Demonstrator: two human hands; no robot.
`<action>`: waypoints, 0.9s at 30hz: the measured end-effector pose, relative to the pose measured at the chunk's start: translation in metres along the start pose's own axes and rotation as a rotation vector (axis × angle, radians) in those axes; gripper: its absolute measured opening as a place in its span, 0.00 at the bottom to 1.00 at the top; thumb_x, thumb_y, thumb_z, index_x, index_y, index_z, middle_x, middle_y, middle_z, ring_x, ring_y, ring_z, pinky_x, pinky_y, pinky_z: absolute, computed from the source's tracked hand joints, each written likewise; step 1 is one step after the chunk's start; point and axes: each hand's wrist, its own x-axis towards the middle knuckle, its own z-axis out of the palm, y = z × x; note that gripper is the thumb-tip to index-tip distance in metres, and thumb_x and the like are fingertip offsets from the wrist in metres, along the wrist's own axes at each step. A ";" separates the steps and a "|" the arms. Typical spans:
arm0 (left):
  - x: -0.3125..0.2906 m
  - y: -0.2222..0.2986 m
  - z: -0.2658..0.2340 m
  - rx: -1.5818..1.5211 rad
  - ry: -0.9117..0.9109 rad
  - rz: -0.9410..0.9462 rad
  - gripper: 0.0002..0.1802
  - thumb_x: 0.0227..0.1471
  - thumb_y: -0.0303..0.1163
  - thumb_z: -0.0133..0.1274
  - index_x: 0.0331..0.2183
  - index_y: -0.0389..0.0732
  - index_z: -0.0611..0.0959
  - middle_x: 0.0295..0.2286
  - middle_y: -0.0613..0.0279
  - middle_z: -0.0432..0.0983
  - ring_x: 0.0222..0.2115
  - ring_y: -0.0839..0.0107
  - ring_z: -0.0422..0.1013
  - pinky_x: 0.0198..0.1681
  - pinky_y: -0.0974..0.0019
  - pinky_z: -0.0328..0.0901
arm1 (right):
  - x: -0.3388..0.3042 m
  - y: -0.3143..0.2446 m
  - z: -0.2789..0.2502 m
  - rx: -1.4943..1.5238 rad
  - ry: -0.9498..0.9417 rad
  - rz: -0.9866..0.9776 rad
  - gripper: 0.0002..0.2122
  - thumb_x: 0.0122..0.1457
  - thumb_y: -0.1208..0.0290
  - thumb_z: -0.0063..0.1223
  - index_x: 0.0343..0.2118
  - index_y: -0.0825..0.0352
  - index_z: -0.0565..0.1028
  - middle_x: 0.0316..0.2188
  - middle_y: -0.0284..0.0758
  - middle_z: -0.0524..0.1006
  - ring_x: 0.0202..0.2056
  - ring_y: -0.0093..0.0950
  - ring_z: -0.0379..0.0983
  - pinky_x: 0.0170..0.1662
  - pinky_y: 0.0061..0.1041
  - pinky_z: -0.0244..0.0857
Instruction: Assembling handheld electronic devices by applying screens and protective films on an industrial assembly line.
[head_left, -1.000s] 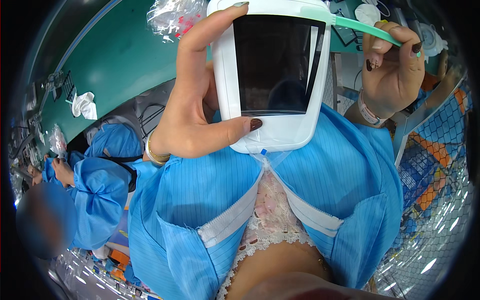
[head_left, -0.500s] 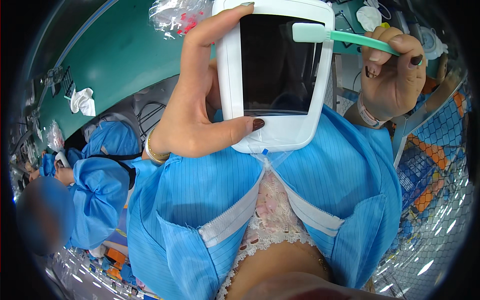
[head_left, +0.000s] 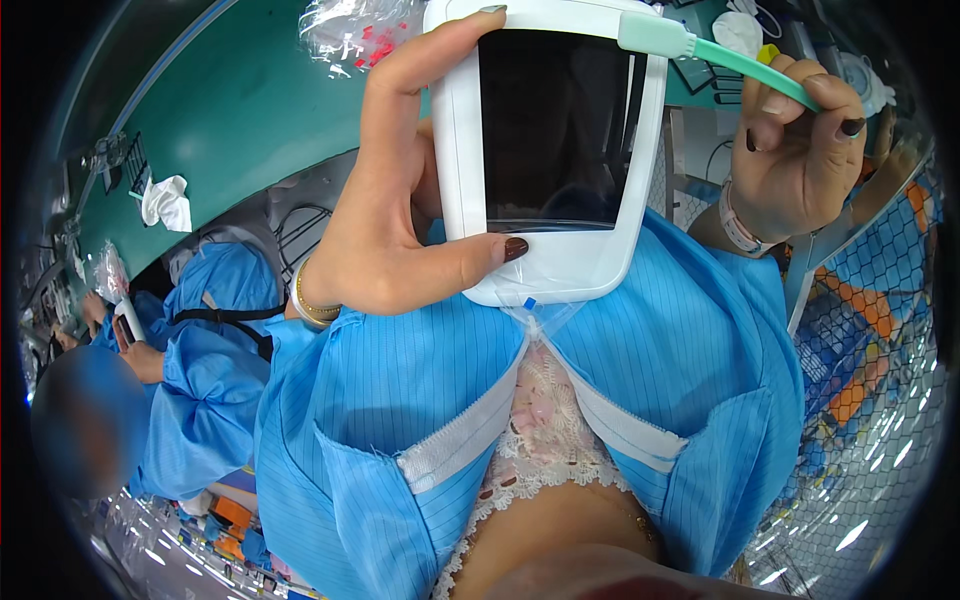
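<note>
A white handheld device [head_left: 560, 265] with a large dark screen [head_left: 560, 130] is held up in front of me. My left hand [head_left: 385, 220] is closed round its left side, thumb on the lower frame and a fingertip at the top edge. A clear film with a small blue tab [head_left: 530, 302] hangs at the device's lower edge. In my right hand [head_left: 800, 150] is a mint-green cleaning swab [head_left: 750, 68], pinched by its handle. The swab's flat pale head lies over the screen's upper right corner and the white frame there.
Behind the device stretches a green worktable [head_left: 270, 110] with a clear plastic bag [head_left: 360, 35] and a crumpled white cloth [head_left: 166, 202]. A co-worker in blue [head_left: 205, 390] sits at the left. Wire mesh [head_left: 870, 330] stands at the right.
The swab's head has moved right and slightly up, from the screen to its upper right corner. My right hand has shifted a little right. My left hand and the device hold still.
</note>
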 end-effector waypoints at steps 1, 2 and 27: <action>0.001 0.001 0.003 -0.001 0.000 -0.001 0.58 0.21 0.18 0.54 0.59 0.38 0.50 0.57 0.44 0.52 0.54 0.51 0.63 0.55 0.52 0.64 | 0.000 0.001 0.000 0.000 0.001 0.002 0.16 0.66 0.66 0.35 0.46 0.73 0.71 0.32 0.42 0.75 0.24 0.21 0.62 0.27 0.19 0.54; 0.004 0.005 0.011 -0.128 0.038 0.007 0.58 0.21 0.18 0.53 0.59 0.38 0.50 0.57 0.43 0.52 0.54 0.50 0.63 0.55 0.52 0.63 | 0.000 0.001 0.001 0.000 0.002 -0.002 0.16 0.66 0.66 0.35 0.46 0.74 0.70 0.32 0.42 0.75 0.24 0.21 0.62 0.27 0.19 0.54; 0.009 0.013 0.024 -0.145 0.156 -0.104 0.58 0.19 0.19 0.51 0.59 0.39 0.52 0.57 0.45 0.54 0.53 0.50 0.64 0.54 0.50 0.63 | 0.012 0.010 0.029 0.141 0.438 0.469 0.12 0.64 0.69 0.39 0.33 0.74 0.71 0.17 0.38 0.74 0.11 0.18 0.60 0.15 0.14 0.52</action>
